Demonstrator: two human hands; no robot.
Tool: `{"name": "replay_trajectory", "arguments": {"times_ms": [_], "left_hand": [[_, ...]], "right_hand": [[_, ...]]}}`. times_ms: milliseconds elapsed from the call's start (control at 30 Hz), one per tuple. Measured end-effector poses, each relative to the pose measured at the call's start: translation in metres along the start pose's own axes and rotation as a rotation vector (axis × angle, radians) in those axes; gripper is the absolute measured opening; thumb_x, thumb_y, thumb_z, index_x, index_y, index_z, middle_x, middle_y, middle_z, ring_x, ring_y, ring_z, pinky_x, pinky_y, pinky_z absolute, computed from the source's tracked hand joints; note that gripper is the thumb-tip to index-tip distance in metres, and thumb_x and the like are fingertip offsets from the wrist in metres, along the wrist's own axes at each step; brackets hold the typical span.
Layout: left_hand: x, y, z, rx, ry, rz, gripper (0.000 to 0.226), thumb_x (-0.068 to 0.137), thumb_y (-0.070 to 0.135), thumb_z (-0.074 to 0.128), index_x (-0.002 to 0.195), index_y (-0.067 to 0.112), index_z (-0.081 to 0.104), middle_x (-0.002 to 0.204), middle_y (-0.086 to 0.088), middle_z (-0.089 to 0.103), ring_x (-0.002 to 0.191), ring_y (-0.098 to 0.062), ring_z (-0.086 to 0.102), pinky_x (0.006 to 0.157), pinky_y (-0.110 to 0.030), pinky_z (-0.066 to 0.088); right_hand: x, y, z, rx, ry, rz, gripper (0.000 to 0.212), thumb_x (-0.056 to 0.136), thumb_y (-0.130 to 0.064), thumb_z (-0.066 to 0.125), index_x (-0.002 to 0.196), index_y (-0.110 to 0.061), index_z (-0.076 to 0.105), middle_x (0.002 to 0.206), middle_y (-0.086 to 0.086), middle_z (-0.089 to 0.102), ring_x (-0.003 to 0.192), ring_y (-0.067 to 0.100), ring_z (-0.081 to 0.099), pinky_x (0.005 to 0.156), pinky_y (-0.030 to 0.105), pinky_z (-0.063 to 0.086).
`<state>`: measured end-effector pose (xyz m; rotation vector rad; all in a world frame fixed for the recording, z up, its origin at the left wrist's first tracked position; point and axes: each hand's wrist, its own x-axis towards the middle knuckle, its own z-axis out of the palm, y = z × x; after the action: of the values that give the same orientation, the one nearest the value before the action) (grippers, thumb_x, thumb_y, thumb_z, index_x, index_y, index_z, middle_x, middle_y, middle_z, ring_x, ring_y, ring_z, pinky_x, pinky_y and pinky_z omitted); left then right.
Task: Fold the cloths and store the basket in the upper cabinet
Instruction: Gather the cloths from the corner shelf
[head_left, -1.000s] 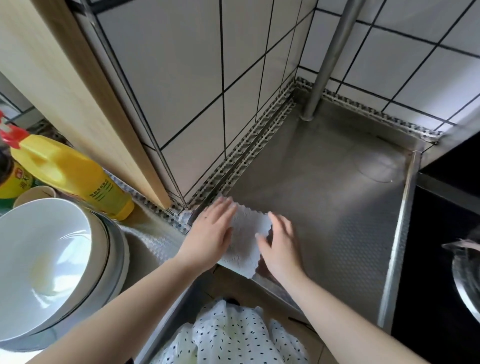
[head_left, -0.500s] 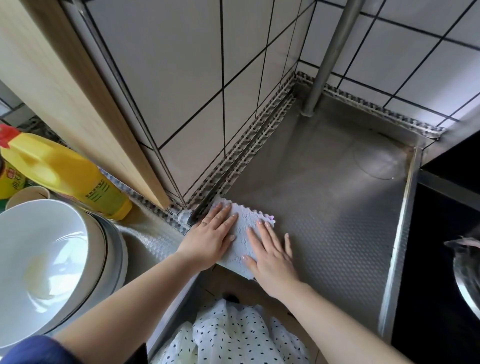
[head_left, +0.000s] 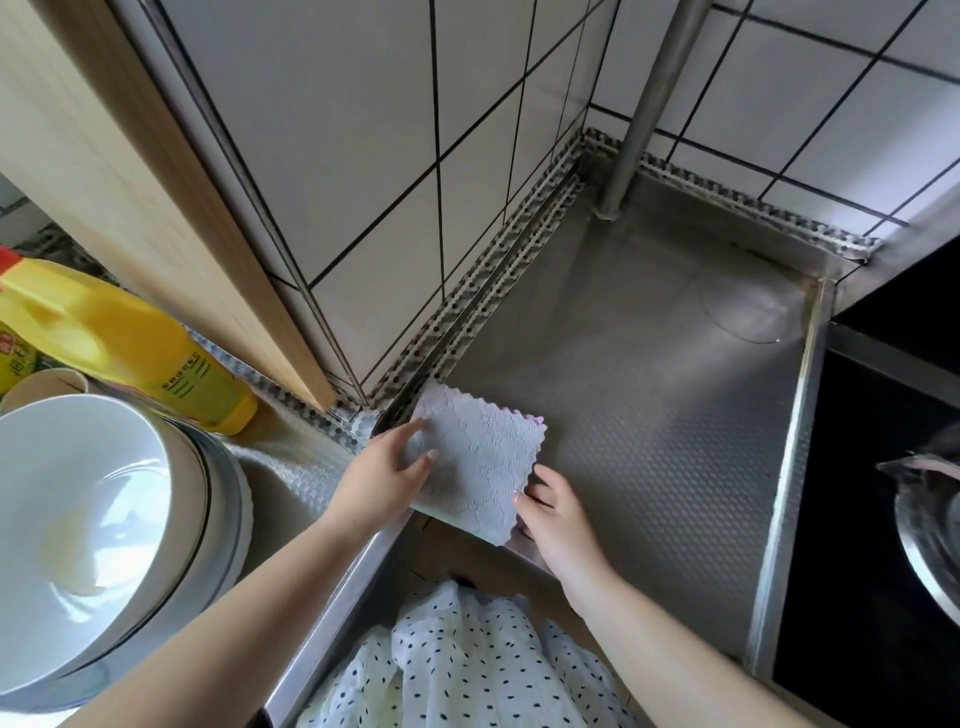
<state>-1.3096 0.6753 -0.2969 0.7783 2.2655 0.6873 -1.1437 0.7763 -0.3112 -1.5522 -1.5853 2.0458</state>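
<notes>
A small pale grey cloth (head_left: 480, 462) with scalloped edges lies folded into a square on the steel counter (head_left: 649, 415), near its front left corner. My left hand (head_left: 384, 475) rests on the cloth's left side, index finger stretched over its top and thumb on the fabric. My right hand (head_left: 553, 512) grips the cloth's near right edge, fingers curled under it. No basket is in view.
White bowls (head_left: 88, 525) are stacked at the left beside a yellow bottle (head_left: 130, 343). A wooden panel (head_left: 156, 197) and tiled walls bound the counter. A steel pole (head_left: 644, 109) stands in the back corner. A black cooktop (head_left: 883, 493) with a pan (head_left: 930, 525) lies right.
Both hands were pressing flat on the cloth. Now they have slid to its edges: the left to the left side, the right curled at the near right edge.
</notes>
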Motion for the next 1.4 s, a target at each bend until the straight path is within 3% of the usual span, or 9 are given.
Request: {"name": "replay_trajectory", "arguments": {"times_ms": [67, 167, 233, 533, 700, 800, 967, 1233, 1400], "left_hand": [[0.002, 0.004, -0.002, -0.02, 0.008, -0.007, 0.042, 0.095, 0.034, 0.049, 0.136, 0.026, 0.044, 0.127, -0.023, 0.051, 0.08, -0.014, 0.062, 0.067, -0.018, 0.048], [0.004, 0.006, -0.003, -0.111, 0.017, -0.047, 0.041, 0.095, 0.034, 0.05, 0.134, 0.027, 0.046, 0.135, -0.006, 0.052, 0.122, -0.02, 0.051, 0.092, -0.029, 0.043], [0.004, 0.007, -0.003, -0.17, 0.017, -0.063, 0.039, 0.095, 0.032, 0.051, 0.133, 0.026, 0.047, 0.138, 0.001, 0.048, 0.128, -0.017, 0.045, 0.093, -0.024, 0.038], [0.008, 0.016, 0.004, -0.603, -0.018, -0.174, 0.028, 0.087, 0.024, 0.065, 0.115, 0.024, 0.057, 0.114, -0.005, 0.059, 0.101, -0.019, 0.058, 0.074, -0.024, 0.044], [0.003, 0.045, 0.012, -0.794, -0.24, -0.229, 0.023, 0.087, 0.016, 0.065, 0.11, 0.016, 0.061, 0.1, -0.003, 0.068, 0.083, -0.013, 0.066, 0.063, -0.029, 0.055], [-0.001, 0.064, 0.025, -0.76, -0.38, -0.193, 0.018, 0.084, 0.016, 0.068, 0.102, 0.016, 0.065, 0.093, 0.002, 0.072, 0.086, -0.013, 0.067, 0.08, -0.037, 0.055], [-0.015, 0.098, 0.057, -0.642, -0.545, -0.114, 0.047, 0.078, 0.02, 0.074, 0.121, 0.017, 0.054, 0.111, 0.001, 0.069, 0.1, -0.017, 0.065, 0.093, -0.045, 0.05], [-0.063, 0.153, 0.133, -0.481, -0.804, -0.009, 0.049, 0.079, 0.013, 0.072, 0.123, 0.015, 0.052, 0.105, -0.005, 0.071, 0.088, -0.017, 0.071, 0.071, -0.031, 0.059], [-0.122, 0.188, 0.207, -0.318, -0.961, 0.067, 0.055, 0.077, 0.016, 0.074, 0.126, 0.015, 0.05, 0.109, -0.005, 0.07, 0.098, -0.023, 0.068, 0.09, -0.043, 0.053]], "right_hand": [[0.003, -0.003, 0.004, 0.023, 0.008, 0.008, 0.04, 0.091, -0.01, 0.056, 0.126, -0.025, 0.044, 0.109, -0.008, 0.061, 0.102, 0.009, 0.059, 0.099, 0.032, 0.045], [0.009, -0.008, 0.009, 0.127, 0.064, 0.08, 0.025, 0.089, -0.013, 0.06, 0.108, -0.023, 0.047, 0.096, -0.009, 0.063, 0.1, 0.015, 0.062, 0.097, 0.039, 0.048], [0.012, -0.011, 0.011, 0.196, 0.072, 0.176, 0.019, 0.087, -0.019, 0.063, 0.104, -0.015, 0.055, 0.097, -0.001, 0.068, 0.094, 0.02, 0.066, 0.088, 0.046, 0.054], [0.006, -0.019, -0.015, 0.352, 0.086, 0.191, 0.023, 0.088, -0.018, 0.064, 0.107, -0.01, 0.057, 0.104, 0.008, 0.067, 0.094, 0.023, 0.064, 0.078, 0.038, 0.054], [-0.015, -0.013, -0.05, 0.467, 0.084, 0.156, 0.021, 0.088, -0.009, 0.06, 0.109, -0.011, 0.056, 0.109, 0.01, 0.067, 0.096, 0.022, 0.065, 0.071, 0.035, 0.053], [-0.034, -0.002, -0.074, 0.544, 0.135, 0.145, 0.019, 0.087, -0.006, 0.06, 0.106, -0.011, 0.058, 0.1, 0.009, 0.069, 0.088, 0.022, 0.067, 0.063, 0.033, 0.054], [-0.07, 0.03, -0.112, 0.669, 0.244, 0.115, 0.024, 0.086, -0.004, 0.061, 0.108, -0.012, 0.059, 0.107, 0.013, 0.069, 0.099, 0.029, 0.065, 0.083, 0.043, 0.052], [-0.15, 0.099, -0.178, 0.786, 0.282, 0.008, 0.034, 0.089, -0.013, 0.059, 0.123, -0.017, 0.056, 0.117, 0.009, 0.067, 0.107, 0.028, 0.064, 0.094, 0.046, 0.049], [-0.223, 0.158, -0.223, 0.858, 0.43, -0.036, 0.042, 0.083, -0.018, 0.065, 0.124, -0.015, 0.054, 0.117, 0.007, 0.066, 0.104, 0.026, 0.064, 0.084, 0.039, 0.054]]}}
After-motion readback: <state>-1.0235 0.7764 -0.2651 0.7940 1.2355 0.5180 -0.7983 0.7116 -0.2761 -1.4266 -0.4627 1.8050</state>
